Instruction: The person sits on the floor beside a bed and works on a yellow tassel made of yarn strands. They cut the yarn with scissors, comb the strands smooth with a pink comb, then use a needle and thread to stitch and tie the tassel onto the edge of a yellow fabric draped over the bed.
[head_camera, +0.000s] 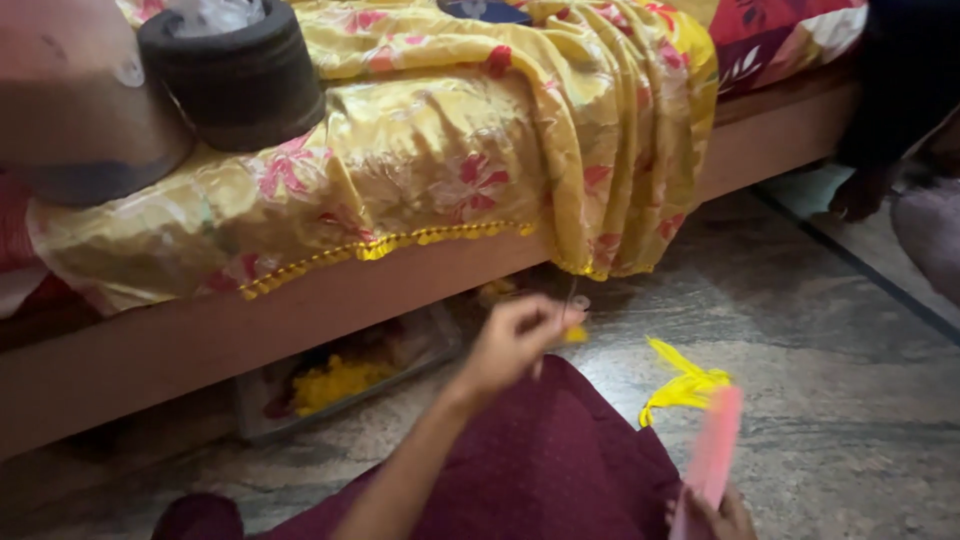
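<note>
At the far left, on the bed's left end, a brown rounded pot stands with a black ribbed round container just beside it, both resting on a yellow flowered cloth that drapes over the bed's wooden front edge. Under that edge, on the stone floor, a shallow tray holds a heap of yellow bits, partly hidden in shadow.

Near the middle of the view, the left hand is raised above a maroon-clad lap. Its fingers are pressed together, pinching a small yellow piece at their tips, just below the bed's front edge.

To the right of it, a bunch of yellow strands lies on the floor beside the lap. At the bottom edge, the right hand grips the lower end of a pink flat strip, which stands up tilted and blurred; its top end overlaps the yellow strands. The fingers are curled around the strip.

At the far right, another person's dark-clad leg and foot rest on the floor near the bed's right end.
</note>
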